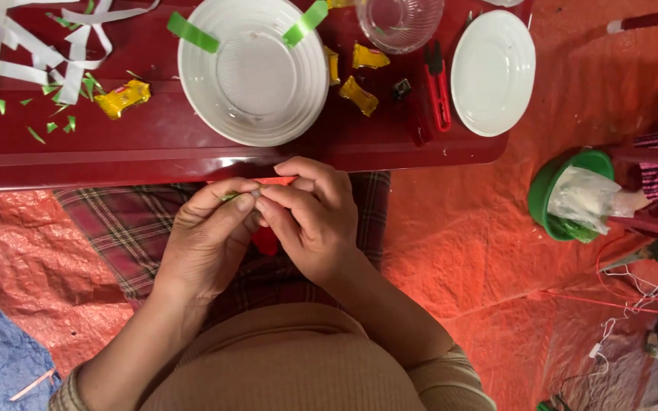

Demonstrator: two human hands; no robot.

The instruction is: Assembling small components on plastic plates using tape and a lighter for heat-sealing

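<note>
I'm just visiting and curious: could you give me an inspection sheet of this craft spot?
Surface: dark red table, glossy.
Job's things: small red piece and a green bit pinched between both hands.
Clutter: white strips, green scraps, yellow wrappers, large bowl with green tape, plate, glass bowl, red cutter.
Fingers: left hand and right hand closed together on the piece.
Cables: red and white wires on the floor.
Surroundings: orange tarp, green bowl, plaid cloth.

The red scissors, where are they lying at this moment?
In the head view the red scissors lie on the dark red table, right of centre, between the large white bowl and the smaller white plate.
</note>
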